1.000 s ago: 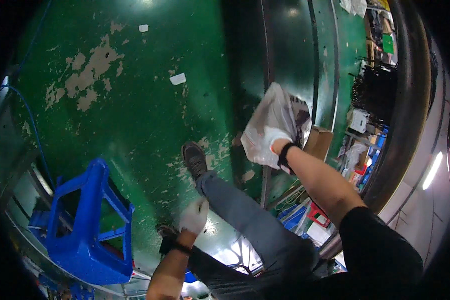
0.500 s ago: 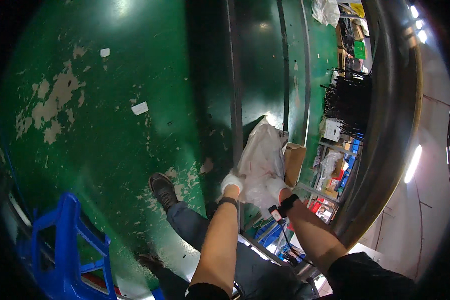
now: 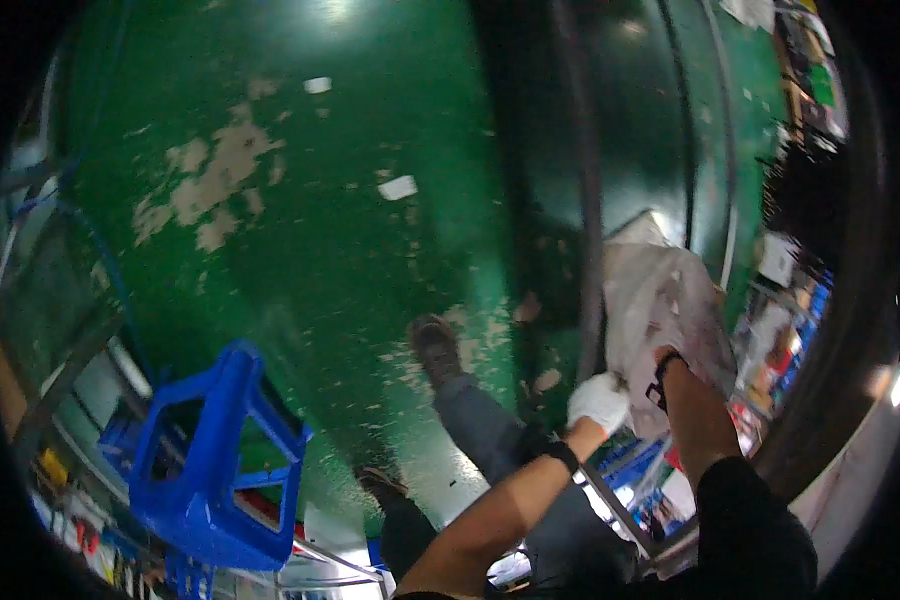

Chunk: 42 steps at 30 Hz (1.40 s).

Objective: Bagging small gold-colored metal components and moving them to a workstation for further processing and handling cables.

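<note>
A large translucent whitish plastic bag (image 3: 660, 290) lies over the dark rail at right of centre. My left hand (image 3: 600, 402), in a white glove, is closed at the bag's near left edge and appears to pinch it. My right hand (image 3: 664, 354) reaches into or behind the bag's folds; the plastic hides its fingers. Dark bands circle both my wrists, and a small device sits at the right one.
A blue plastic stool (image 3: 220, 460) stands on the worn green floor at lower left. Long dark rails (image 3: 582, 150) run along my right side. Beyond them are cluttered shelves (image 3: 770, 340) and a bundle of black rods (image 3: 810, 205). Two white scraps (image 3: 398, 187) lie on the floor.
The view has swung left, so everything sits farther right. My left hand has come lower along the bag's edge; my right hand has gone deeper into its folds. The cardboard box beside the bag is now hidden.
</note>
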Each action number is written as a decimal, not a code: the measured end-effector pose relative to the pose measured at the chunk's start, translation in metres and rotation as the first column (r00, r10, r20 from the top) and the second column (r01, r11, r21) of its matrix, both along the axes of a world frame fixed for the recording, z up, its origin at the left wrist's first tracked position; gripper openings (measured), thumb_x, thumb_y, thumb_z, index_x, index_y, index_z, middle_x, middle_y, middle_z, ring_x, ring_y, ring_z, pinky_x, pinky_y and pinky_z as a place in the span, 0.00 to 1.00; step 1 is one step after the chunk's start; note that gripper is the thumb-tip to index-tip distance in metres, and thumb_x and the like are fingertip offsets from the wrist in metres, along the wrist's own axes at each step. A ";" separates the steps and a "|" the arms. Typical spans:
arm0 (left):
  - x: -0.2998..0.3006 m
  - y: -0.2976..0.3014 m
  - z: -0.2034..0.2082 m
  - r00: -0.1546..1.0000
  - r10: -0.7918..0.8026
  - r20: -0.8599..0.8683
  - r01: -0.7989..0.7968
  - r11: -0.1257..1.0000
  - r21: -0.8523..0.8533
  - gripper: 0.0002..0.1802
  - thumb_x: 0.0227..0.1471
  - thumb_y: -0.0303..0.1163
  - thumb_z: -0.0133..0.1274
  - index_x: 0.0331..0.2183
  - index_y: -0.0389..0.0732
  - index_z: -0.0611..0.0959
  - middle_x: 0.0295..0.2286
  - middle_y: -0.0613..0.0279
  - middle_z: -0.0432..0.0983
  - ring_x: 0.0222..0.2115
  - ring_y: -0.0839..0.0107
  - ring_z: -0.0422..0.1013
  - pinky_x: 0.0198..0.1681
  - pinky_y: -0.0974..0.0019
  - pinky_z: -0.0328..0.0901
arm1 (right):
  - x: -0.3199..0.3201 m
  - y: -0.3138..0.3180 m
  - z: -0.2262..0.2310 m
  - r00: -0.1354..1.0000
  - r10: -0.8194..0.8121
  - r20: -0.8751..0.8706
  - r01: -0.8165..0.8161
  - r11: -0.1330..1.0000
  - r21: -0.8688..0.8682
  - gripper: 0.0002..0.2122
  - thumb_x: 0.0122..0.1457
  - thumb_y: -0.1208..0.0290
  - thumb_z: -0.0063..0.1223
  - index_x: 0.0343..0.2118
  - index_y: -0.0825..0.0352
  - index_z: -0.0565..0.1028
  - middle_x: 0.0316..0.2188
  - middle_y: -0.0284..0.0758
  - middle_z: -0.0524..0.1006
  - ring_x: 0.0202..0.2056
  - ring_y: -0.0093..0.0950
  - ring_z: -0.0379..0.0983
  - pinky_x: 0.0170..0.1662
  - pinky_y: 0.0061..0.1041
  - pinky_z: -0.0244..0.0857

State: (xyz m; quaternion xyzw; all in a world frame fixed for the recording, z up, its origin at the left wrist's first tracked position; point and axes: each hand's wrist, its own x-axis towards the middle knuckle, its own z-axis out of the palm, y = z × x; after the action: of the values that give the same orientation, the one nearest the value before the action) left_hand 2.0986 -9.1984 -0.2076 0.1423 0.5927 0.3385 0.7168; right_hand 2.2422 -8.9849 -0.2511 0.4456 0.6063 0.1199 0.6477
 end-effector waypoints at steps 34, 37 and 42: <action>0.023 -0.585 0.142 0.588 0.658 -0.471 -0.808 0.440 -0.392 0.24 0.61 0.49 0.46 0.49 0.44 0.82 0.43 0.43 0.80 0.46 0.43 0.76 0.50 0.51 0.69 | -0.416 -0.596 0.203 -0.003 -0.193 -0.981 -0.838 0.536 -0.103 0.25 0.60 0.60 0.60 0.58 0.64 0.70 0.58 0.51 0.70 0.60 0.49 0.67 0.61 0.40 0.63; 0.090 -0.673 0.182 0.417 0.679 -0.604 -0.897 0.199 -0.395 0.26 0.62 0.50 0.48 0.51 0.43 0.81 0.45 0.45 0.80 0.48 0.45 0.75 0.51 0.50 0.69 | -0.466 -0.713 0.192 -0.201 -0.048 -0.978 -0.934 0.310 0.176 0.35 0.56 0.50 0.64 0.62 0.65 0.66 0.62 0.53 0.66 0.61 0.52 0.64 0.64 0.45 0.60; 0.176 -0.734 0.189 0.079 0.722 -0.687 -0.957 -0.139 -0.256 0.20 0.63 0.40 0.50 0.53 0.43 0.80 0.44 0.46 0.81 0.46 0.48 0.77 0.51 0.54 0.70 | -0.580 -0.745 0.131 0.447 -0.371 -0.814 -0.793 0.257 -0.553 0.43 0.55 0.54 0.67 0.70 0.65 0.58 0.63 0.43 0.70 0.63 0.38 0.66 0.67 0.37 0.57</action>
State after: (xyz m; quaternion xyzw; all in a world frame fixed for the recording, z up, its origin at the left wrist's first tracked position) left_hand 2.2743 -9.9322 -0.0183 -0.5090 0.7099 0.4481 0.1903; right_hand 1.6617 -9.7302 -0.1198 -0.1476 0.8427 -0.3915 0.3387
